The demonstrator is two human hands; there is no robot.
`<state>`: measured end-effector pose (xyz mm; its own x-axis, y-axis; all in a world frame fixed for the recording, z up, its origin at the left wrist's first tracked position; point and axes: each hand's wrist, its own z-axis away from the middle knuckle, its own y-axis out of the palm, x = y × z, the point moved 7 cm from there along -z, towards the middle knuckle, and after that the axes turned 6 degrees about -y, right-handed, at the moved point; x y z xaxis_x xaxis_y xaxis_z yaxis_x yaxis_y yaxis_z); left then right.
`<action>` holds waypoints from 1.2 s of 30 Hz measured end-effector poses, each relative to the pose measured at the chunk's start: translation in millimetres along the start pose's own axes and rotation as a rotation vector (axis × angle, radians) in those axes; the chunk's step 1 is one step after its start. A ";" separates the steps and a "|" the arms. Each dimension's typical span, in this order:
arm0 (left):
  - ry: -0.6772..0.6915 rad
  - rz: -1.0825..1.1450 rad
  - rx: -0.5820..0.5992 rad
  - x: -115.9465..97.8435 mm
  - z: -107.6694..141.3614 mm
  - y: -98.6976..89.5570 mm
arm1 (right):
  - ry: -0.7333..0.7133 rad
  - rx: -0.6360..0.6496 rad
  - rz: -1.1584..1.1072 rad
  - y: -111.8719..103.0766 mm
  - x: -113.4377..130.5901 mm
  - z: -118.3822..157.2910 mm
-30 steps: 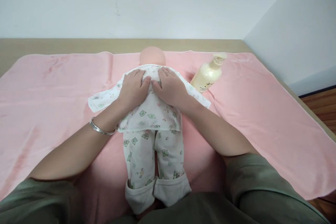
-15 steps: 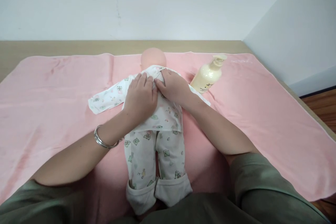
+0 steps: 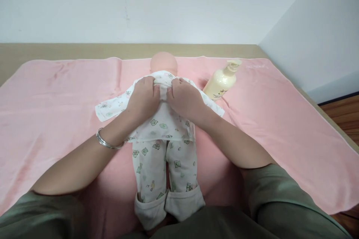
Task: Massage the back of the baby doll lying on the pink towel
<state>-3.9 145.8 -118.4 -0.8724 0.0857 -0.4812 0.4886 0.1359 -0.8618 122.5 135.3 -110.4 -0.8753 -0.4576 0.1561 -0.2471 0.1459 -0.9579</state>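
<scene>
Doll on blanket — bottle to right — wall behind

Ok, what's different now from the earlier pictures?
The left hand, closer to the middle half a second ago, is back out to the left. Both it and the right hand lay flatter before; now their fingers curl, pinching up a fold of the shirt below the collar. The doll's head, pants and bottle look unmoved.
</scene>
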 end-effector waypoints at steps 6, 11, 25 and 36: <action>0.151 -0.061 -0.095 -20.8 25.1 0.5 | 0.027 -0.011 -0.006 9.8 -20.6 -13.1; 0.080 0.000 0.002 -5.7 5.1 3.5 | -0.049 -0.009 0.051 -5.4 9.8 4.0; 0.118 -0.020 -0.017 -21.6 26.4 0.5 | 0.191 0.050 -0.256 7.5 -36.5 -19.7; -0.085 0.175 0.145 24.1 -24.3 5.7 | -0.023 0.030 0.016 -0.8 24.4 12.8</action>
<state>-21.8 172.6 -131.0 -0.7752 0.0110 -0.6317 0.6315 -0.0177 -0.7752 106.6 112.9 -108.9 -0.8692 -0.4755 0.1356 -0.2202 0.1267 -0.9672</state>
